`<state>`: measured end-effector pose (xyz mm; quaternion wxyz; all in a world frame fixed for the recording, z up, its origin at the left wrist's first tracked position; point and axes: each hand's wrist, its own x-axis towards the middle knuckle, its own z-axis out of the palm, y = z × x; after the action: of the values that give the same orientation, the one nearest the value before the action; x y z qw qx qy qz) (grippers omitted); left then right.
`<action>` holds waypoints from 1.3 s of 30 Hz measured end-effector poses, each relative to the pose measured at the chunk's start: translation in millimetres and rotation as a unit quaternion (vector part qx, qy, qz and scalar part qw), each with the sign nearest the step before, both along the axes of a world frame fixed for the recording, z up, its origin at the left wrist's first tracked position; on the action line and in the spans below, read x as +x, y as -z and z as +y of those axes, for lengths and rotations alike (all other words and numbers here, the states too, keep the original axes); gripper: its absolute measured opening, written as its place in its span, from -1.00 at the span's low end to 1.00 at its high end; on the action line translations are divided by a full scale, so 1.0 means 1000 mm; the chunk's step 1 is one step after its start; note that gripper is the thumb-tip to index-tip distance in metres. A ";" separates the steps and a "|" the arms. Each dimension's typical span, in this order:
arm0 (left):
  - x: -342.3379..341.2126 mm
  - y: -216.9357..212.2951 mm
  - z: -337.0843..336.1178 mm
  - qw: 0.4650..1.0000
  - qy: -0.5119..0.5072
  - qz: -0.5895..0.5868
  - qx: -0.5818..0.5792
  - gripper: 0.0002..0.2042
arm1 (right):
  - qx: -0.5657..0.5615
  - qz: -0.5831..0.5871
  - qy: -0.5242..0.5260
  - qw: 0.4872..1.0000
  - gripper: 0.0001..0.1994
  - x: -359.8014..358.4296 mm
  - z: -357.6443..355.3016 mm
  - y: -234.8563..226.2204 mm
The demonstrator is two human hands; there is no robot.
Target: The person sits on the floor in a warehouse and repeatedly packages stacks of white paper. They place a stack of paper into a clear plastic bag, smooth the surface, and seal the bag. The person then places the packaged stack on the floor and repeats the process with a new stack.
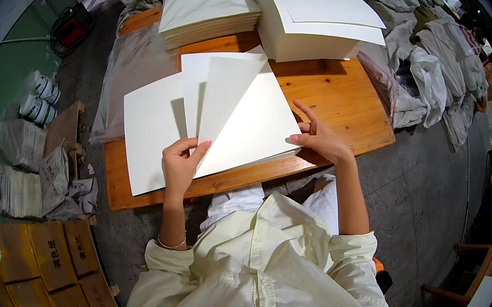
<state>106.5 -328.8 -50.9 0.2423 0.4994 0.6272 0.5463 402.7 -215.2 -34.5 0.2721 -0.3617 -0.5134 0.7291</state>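
My left hand [184,165] is closed, thumb and forefinger pinching the edge of a white paper sheet [212,86]. This sheet is lifted and folded over on a slant, casting a shadow to its left. Beneath its right side lies a stack of white paper [254,124], its front edge near the table's front. At the stack's right edge is my right hand [324,140], its thumb on the top sheet and its forefinger stretched out; the lower fingers are partly hidden. Another white sheet pile [154,137] lies flat under and left of my left hand.
Farther back on the wooden table [339,104] stand a lower stack of cream sheets [207,3] and a tall white paper stack [314,14]. Clear plastic film [130,75] covers the table's left part. Yellow taped cartons [54,253] stand at lower left; grey bundled sacks [432,54] lie right.
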 end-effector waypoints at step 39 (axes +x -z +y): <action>0.008 -0.015 -0.002 0.991 0.115 0.064 0.036 -0.69 | 0.006 -0.095 0.018 0.995 -0.74 -0.005 0.004 0.008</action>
<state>114.5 -331.1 -36.1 0.2442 0.6107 0.5597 0.5042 397.9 -211.2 -42.6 0.2372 -0.4372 -0.5349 0.6830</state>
